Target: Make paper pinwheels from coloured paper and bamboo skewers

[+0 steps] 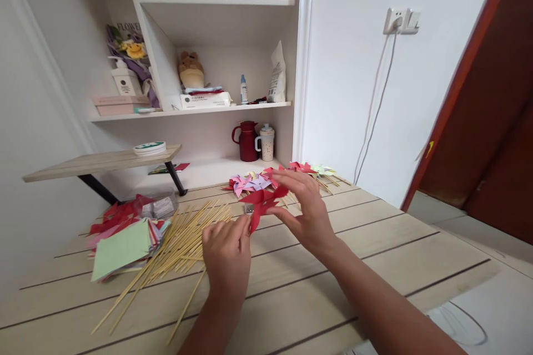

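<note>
A red paper pinwheel (263, 199) is held up over the table in front of me. My left hand (228, 247) is closed at its lower left, the thumb and forefinger pinching by the lowest blade. A thin wooden stick (186, 306) slants down to the left from below this hand; whether it joins the pinwheel is hidden. My right hand (306, 208) is curved around the pinwheel's right side, fingers and thumb apart. Its thumb tip seems to touch a blade. Just behind the pinwheel lies a small clear box (249, 209), partly covered.
Loose wooden sticks (187, 238) lie left of my hands, beside a stack of coloured paper (120, 249) and a clear container (160, 205). Finished-looking pinwheels (250, 183) rest along the back. Behind stand a dark red jug (248, 141), a cup (267, 141) and a small raised shelf (104, 162).
</note>
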{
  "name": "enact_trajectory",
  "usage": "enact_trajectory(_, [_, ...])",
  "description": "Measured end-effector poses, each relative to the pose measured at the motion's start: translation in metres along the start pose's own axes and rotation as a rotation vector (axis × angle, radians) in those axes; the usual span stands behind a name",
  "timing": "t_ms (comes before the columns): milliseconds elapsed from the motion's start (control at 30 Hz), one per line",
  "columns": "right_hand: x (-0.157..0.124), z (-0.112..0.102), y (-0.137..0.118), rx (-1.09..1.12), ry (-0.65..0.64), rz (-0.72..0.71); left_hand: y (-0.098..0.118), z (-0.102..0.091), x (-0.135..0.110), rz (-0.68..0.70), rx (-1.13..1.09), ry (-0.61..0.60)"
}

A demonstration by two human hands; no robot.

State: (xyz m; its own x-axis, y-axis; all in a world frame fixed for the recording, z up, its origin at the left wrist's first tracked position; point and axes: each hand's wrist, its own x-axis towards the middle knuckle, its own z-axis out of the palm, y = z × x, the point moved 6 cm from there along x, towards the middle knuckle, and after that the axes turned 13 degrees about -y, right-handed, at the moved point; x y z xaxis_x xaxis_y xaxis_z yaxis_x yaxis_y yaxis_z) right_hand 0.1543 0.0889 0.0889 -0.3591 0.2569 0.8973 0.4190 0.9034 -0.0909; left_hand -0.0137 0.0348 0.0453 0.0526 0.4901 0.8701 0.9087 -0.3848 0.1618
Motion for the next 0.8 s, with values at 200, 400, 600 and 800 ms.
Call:
enact_trajectory(200, [-0.008,0.006,0.016,0.222,0.052,0.151,-0.043,0.022,-0.01,-0.647,-0.629,-0.108])
enact_trajectory(400, [-0.018,0.029,0.018,0.657,0.067,0.384,-0.051,0.038,-0.021,-0.955,-1.097,-0.045])
enact_trajectory(600, [-0.032,0.089,0.003,1.13,-0.424,0.62,-0.056,0.042,-0.024,-1.017,-1.273,0.037])
enact_trajectory(800, [-0.042,0.107,-0.01,1.345,-0.558,0.814,-0.052,0.042,-0.023,-1.097,-1.402,0.078])
